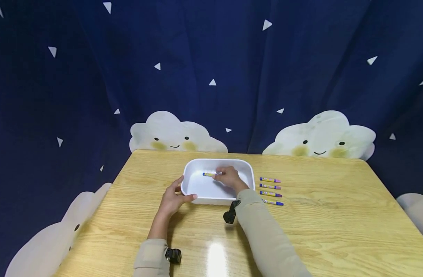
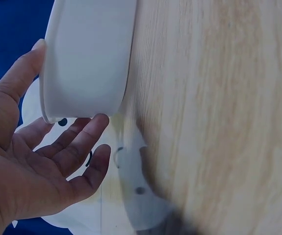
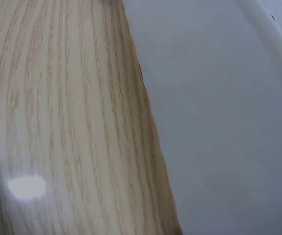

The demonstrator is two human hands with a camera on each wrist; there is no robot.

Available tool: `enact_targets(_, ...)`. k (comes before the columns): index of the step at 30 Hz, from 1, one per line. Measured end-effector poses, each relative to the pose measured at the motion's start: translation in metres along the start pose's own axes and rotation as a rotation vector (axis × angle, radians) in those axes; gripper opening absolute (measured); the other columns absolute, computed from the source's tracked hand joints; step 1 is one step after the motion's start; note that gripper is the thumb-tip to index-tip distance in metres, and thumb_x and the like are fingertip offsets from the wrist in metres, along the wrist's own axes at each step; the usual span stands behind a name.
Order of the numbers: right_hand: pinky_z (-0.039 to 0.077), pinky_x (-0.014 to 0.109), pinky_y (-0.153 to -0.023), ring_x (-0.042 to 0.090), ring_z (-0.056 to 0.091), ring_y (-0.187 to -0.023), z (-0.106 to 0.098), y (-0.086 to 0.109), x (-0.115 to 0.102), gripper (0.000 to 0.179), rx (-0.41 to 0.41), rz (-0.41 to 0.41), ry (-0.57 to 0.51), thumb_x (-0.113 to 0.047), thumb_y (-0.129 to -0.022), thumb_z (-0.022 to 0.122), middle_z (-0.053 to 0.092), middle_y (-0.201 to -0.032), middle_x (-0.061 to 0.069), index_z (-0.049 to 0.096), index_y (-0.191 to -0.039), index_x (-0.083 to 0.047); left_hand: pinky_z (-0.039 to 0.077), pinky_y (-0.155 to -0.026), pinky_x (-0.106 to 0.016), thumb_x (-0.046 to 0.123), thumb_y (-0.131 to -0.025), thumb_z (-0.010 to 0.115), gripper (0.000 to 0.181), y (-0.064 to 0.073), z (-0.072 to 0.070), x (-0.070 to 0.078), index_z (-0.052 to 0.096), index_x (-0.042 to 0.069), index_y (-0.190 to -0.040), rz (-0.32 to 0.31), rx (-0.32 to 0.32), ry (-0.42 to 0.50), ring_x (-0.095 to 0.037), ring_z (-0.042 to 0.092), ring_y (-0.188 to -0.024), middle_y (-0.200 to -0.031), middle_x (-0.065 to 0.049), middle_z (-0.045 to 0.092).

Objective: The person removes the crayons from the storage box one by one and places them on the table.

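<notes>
A white rectangular tray (image 1: 214, 192) with raised walls stands on the table. My left hand (image 1: 172, 198) holds its left end, thumb over the near rim and fingers along the end wall. In the left wrist view that left hand (image 2: 47, 161) shows its thumb at the rim and fingers against the outside of the tray (image 2: 89, 58). Inside the tray, my right hand (image 1: 228, 177) pinches a yellow-wrapped crayon (image 1: 208, 174) by its right part, which the fingers hide. The right wrist view holds only the tray's outer wall (image 3: 209, 117) and wood, not the hand.
Several crayons lie in a column right of the tray: a pinkish-purple one (image 1: 270, 179), a mauve one (image 1: 270, 186), a purple one (image 1: 271, 194) and a blue one (image 1: 273, 202), partly behind the right sleeve. A dark blue curtain (image 1: 183, 96) hangs behind the wooden table (image 1: 329, 207).
</notes>
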State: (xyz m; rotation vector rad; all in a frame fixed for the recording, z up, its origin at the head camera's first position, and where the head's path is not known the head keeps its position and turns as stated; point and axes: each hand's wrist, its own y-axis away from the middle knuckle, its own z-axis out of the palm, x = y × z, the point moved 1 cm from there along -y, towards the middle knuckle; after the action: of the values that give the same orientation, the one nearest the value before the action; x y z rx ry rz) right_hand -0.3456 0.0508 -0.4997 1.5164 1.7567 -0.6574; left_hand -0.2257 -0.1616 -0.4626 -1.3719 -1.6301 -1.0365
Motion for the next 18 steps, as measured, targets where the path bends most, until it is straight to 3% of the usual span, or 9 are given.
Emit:
enact_targets(4, 0.028, 0.041, -0.093, 0.030, 0.047, -0.108, -0.001, 0.013, -0.015, 0.038, 0.008, -0.050, 0.182, -0.024, -0.080, 0.071, 0.064, -0.110, 0.010, 0.068, -0.114, -0.006, 0.045, -0.078, -0.042, 0.022, -0.067, 0.085, 0.090, 0.001, -0.001, 0.000, 0.038, 0.013, -0.143, -0.001, 0.008, -0.009, -0.034, 0.056, -0.098, -0.117, -0.024, 0.052)
enact_targets(7, 0.031, 0.040, -0.091, 0.032, 0.042, -0.109, -0.002, 0.019, -0.020, 0.035, 0.008, -0.041, 0.269, -0.026, -0.082, 0.070, 0.060, -0.117, 0.011, 0.069, -0.114, -0.011, 0.045, -0.078, -0.041, 0.023, -0.067, 0.085, 0.089, 0.001, -0.002, 0.000, 0.038, 0.013, -0.143, 0.006, 0.012, -0.013, -0.034, 0.055, -0.098, -0.117, -0.023, 0.052)
enact_targets(13, 0.040, 0.039, -0.085, 0.033, 0.045, -0.104, -0.003, 0.021, -0.018, 0.023, 0.065, 0.039, 0.231, -0.021, -0.075, 0.078, 0.058, -0.108, 0.010, 0.076, -0.098, -0.017, 0.045, -0.078, -0.041, 0.021, -0.067, 0.085, 0.090, 0.000, -0.001, 0.001, 0.037, 0.011, -0.143, 0.009, 0.008, -0.008, -0.034, 0.056, -0.099, -0.117, -0.025, 0.052)
enact_targets(18, 0.041, 0.036, -0.082, 0.029, 0.052, -0.093, -0.004, 0.019, -0.013, 0.014, 0.108, 0.006, 0.155, -0.014, -0.069, 0.080, 0.063, -0.090, 0.003, 0.077, -0.083, -0.013, 0.044, -0.078, -0.041, 0.021, -0.067, 0.085, 0.090, -0.001, 0.000, 0.000, 0.038, 0.011, -0.143, 0.011, 0.012, -0.009, -0.034, 0.056, -0.098, -0.116, -0.025, 0.053)
